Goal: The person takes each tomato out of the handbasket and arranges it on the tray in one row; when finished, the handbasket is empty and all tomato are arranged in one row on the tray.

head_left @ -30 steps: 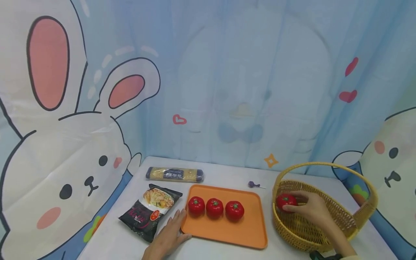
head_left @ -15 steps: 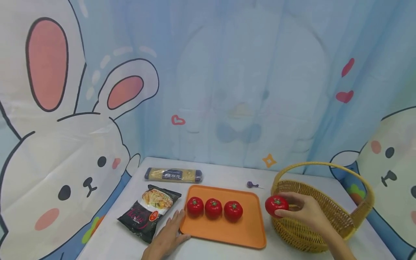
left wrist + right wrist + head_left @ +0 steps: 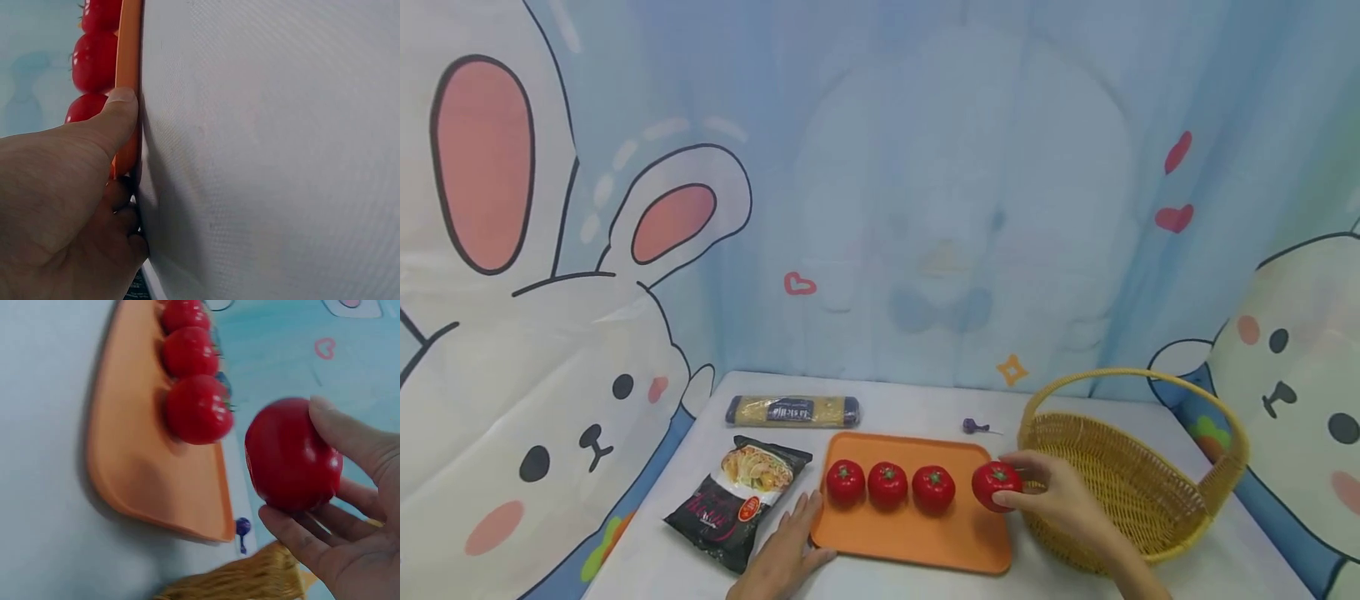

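My right hand [image 3: 1058, 500] grips a red tomato [image 3: 997, 486] between thumb and fingers, over the right end of the orange tray [image 3: 925, 546]. In the right wrist view the held tomato [image 3: 292, 455] hangs above the tray's surface, apart from it. Three more tomatoes sit in a row on the tray: a left one [image 3: 846, 482], a middle one [image 3: 887, 485] and a right one [image 3: 933, 489]. My left hand [image 3: 781, 550] rests at the tray's front left corner, fingers stretched along its side. In the left wrist view the thumb [image 3: 122, 112] touches the tray's rim.
A wicker basket [image 3: 1120, 467] with a tall handle stands right of the tray. A black noodle packet [image 3: 737, 500] lies left of it, and a pasta pack [image 3: 793, 411] behind. A small purple object [image 3: 973, 426] lies near the tray's back right corner. A rabbit-patterned curtain [image 3: 880, 208] hangs behind.
My right hand has lifted the tomato out of the basket and carried it left until over the tray. The left hand has stayed at the tray's corner. The head view has shifted slightly.
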`<state>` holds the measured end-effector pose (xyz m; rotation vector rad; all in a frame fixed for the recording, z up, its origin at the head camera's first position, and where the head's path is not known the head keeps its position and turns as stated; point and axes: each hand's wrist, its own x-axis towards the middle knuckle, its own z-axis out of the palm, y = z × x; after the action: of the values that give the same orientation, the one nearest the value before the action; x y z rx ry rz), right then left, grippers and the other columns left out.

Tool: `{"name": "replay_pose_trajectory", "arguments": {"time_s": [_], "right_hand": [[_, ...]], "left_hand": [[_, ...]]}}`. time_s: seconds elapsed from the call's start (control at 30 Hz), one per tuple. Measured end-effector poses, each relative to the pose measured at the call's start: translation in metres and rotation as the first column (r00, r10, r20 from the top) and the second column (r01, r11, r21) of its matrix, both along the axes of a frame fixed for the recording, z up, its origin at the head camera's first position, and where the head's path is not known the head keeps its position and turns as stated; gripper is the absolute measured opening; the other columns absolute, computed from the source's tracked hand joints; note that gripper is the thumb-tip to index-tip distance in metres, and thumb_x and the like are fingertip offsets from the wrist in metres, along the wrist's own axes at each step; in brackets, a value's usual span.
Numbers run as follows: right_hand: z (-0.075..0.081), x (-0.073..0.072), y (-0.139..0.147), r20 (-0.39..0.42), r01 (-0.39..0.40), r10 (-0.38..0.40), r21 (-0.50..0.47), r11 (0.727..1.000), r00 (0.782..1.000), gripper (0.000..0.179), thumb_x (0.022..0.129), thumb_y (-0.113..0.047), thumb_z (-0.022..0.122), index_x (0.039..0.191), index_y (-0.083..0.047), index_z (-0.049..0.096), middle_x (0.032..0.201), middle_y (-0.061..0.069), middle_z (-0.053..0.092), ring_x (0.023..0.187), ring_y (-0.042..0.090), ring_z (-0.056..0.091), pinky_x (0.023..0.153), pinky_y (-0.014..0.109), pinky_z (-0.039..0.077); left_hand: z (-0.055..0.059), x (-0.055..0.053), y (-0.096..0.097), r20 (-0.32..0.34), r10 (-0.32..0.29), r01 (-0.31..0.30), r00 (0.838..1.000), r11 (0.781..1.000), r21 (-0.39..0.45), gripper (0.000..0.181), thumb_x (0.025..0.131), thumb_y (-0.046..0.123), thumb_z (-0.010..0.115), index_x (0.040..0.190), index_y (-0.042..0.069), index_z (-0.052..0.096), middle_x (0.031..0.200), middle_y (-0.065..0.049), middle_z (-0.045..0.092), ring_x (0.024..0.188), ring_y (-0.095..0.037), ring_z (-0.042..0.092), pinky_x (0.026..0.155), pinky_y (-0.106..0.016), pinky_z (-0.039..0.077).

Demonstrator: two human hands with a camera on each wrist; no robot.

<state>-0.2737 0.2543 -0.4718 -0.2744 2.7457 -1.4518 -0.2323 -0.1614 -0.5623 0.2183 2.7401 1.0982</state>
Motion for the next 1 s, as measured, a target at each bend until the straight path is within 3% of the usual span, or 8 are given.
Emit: {"name": "replay_pose_trajectory", "arguments": {"time_s": [0.1,0.43,0.73,1.0], "right_hand": [[-0.005,0.000,-0.008,-0.014,0.021,-0.021,0.059,0.998,1.000,0.069,0.083,-0.026,0.096,0.139,0.003,0.066,0.133,0.021,0.071,0.116,0.034,0.072,0.092,0.045,0.068],[-0.027,0.001,-0.031,-0.207,0.073,-0.028,0.210,0.975,0.978,0.068,0.084,-0.017,0.095,0.138,0.009,0.064,0.125,0.020,0.068,0.117,0.037,0.068,0.091,0.046,0.068],[-0.043,-0.007,-0.047,-0.223,0.127,-0.045,0.366,0.922,0.974,0.070,0.088,-0.015,0.092,0.143,0.012,0.058,0.127,0.022,0.060,0.121,0.041,0.064,0.107,0.064,0.056],[-0.060,-0.008,-0.051,-0.224,0.142,-0.050,0.416,0.898,0.973,0.069,0.092,-0.013,0.088,0.147,0.011,0.054,0.136,0.028,0.054,0.129,0.045,0.058,0.111,0.067,0.052]], "left_hand": [[0.000,0.002,-0.001,-0.025,0.001,-0.001,1.000,1.000,0.004,0.089,0.096,0.032,0.082,0.167,0.004,0.037,0.172,-0.031,0.030,0.150,-0.068,0.027,0.121,-0.081,0.027],[0.000,-0.004,-0.001,-0.001,-0.008,0.008,1.000,1.000,-0.012,0.089,0.096,0.034,0.082,0.167,0.005,0.036,0.173,-0.028,0.030,0.153,-0.064,0.026,0.125,-0.077,0.025],[0.000,-0.003,-0.001,-0.040,-0.032,0.032,0.999,0.999,-0.008,0.088,0.097,0.031,0.082,0.166,0.002,0.036,0.172,-0.028,0.032,0.156,-0.058,0.026,0.125,-0.076,0.024],[-0.001,-0.003,0.001,-0.014,-0.018,0.018,1.000,1.000,-0.013,0.089,0.096,0.033,0.082,0.167,0.003,0.037,0.172,-0.028,0.031,0.154,-0.061,0.027,0.125,-0.077,0.026]]}}
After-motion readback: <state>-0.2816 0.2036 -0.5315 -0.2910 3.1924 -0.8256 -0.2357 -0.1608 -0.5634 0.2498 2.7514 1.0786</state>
